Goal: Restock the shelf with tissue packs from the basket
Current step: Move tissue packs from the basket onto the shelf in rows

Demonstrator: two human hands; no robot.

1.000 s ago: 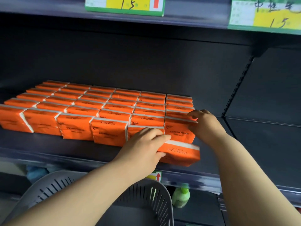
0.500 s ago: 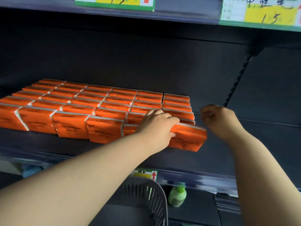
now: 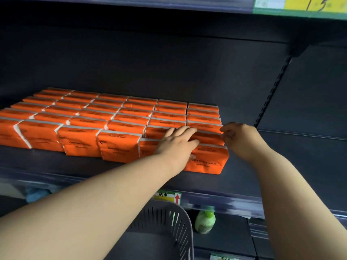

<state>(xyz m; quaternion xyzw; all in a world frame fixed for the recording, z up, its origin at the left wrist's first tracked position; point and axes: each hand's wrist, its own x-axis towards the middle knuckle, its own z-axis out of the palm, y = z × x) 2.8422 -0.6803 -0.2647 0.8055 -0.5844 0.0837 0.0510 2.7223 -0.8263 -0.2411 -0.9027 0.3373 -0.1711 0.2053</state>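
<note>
Left fingers (image 3: 185, 131) flat on tissue pack (image 3: 208, 160), right fingers (image 3: 226, 130) perhaps pinching it

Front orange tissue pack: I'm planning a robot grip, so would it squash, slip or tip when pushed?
Probably soft: the front tissue pack shows a creased wrapper, so it may dent. Its glossy film could slip. Standing on edge, it might tip forward.

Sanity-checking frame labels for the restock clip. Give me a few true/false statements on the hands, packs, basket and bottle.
1. The left hand lies flat on the orange tissue packs. True.
2. The right hand is inside the basket. False: it is at the packs' right end, above it.
3. The green bottle stands among the packs. False: it stands below the shelf, beside the basket.
4. A price tag overhead reads 15. True.
</note>
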